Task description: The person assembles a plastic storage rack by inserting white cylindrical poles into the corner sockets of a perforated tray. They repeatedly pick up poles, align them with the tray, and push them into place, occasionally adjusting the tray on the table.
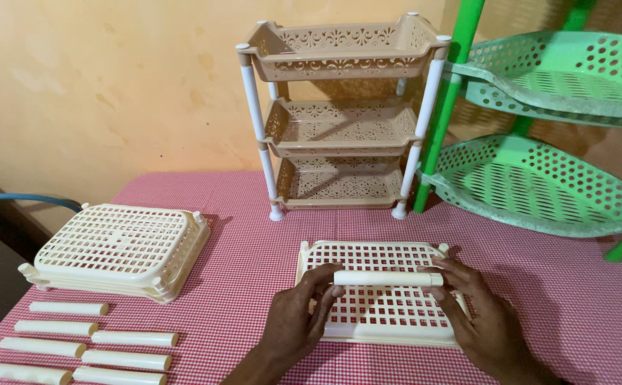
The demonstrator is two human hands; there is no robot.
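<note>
Fingers (323, 276) of the left hand (298, 321) and right hand (476, 314) are pinching a cream tube (387, 278) at both ends, clamped on it, hovering just above the upturned cream tray (368, 329). Tube's lying level, long axis left-right across the tray. Prob. light, stiff, smooth plastic; ends look the best grip.

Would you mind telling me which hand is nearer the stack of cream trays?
Left. The left hand is just right of the stack of cream trays; the right hand lies farther right, beyond the tube.
</note>
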